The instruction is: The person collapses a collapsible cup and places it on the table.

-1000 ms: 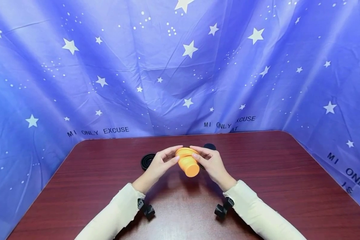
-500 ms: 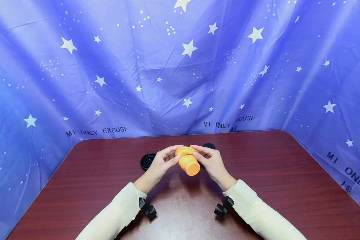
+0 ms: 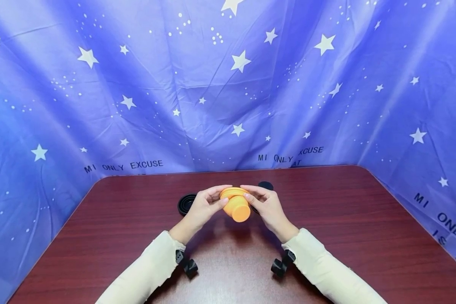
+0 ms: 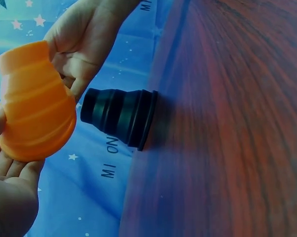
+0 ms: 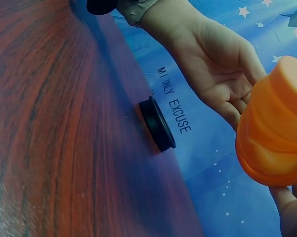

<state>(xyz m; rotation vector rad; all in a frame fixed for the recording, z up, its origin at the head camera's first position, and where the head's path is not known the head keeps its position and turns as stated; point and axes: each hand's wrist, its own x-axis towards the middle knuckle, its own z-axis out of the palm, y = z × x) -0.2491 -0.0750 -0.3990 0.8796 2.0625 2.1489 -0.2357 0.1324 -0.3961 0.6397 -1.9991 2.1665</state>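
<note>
Cup (image 3: 240,209) of soft orange material, creases running round its wall, is held up over the dark red table (image 3: 91,228), gripped between both your hands. Its narrow end tilts down toward you, and its wide rim sits at your fingers. Your left hand (image 3: 203,207) is partly closed on the left side of the rim, thumb on the near face and fingers reaching over the far edge. Your right hand (image 3: 269,209) mirrors it on the other side, thumb pressed to the cup and fingers bent behind.

Beyond your left hand, a flat black ring-shaped piece (image 5: 158,124) lies on the tabletop, partly hidden from your head camera. Beyond your right hand, a stepped black cone (image 4: 121,117) stands with its wide edge down on the table, well apart from the ring-shaped piece. You wear pale sleeves (image 3: 144,266), with small black devices (image 3: 190,268) at the wrists. Behind the table hangs a blue curtain (image 3: 209,55) printed with white stars and black lettering.
</note>
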